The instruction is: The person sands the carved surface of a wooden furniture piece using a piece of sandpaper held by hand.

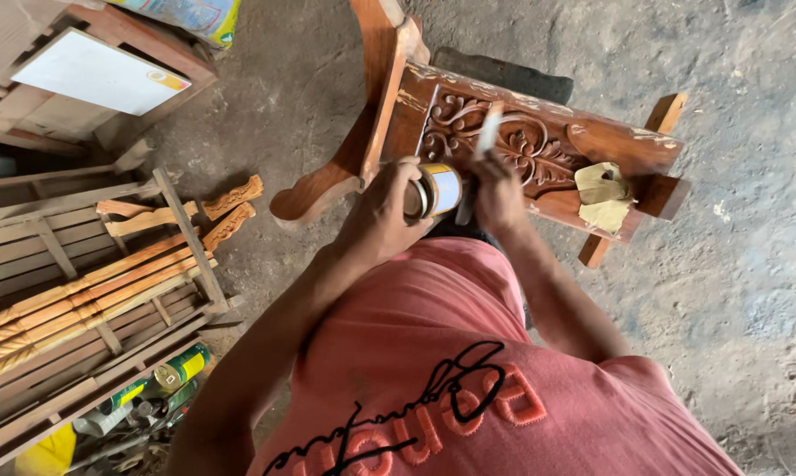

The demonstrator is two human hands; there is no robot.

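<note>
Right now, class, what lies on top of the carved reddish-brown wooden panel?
Two folded yellowish sandpaper pieces lie on the carved reddish-brown wooden panel. The right hand covers part of the carving.

The left hand (385,207) is wrapped around a small round tin (435,191) lying on its side, held just before a carved wooden furniture panel (539,145) with a floral relief, while the right hand (497,192) grips a pale flat tool (487,132) whose tip rests against the carving. Two scraps of yellowish sandpaper (602,196) lie on the panel's right part. To the left, on the dirt floor (751,264), turned wooden spindles (81,304) rest on a slatted rack (186,238), with spray cans (179,368) just below it.
</note>
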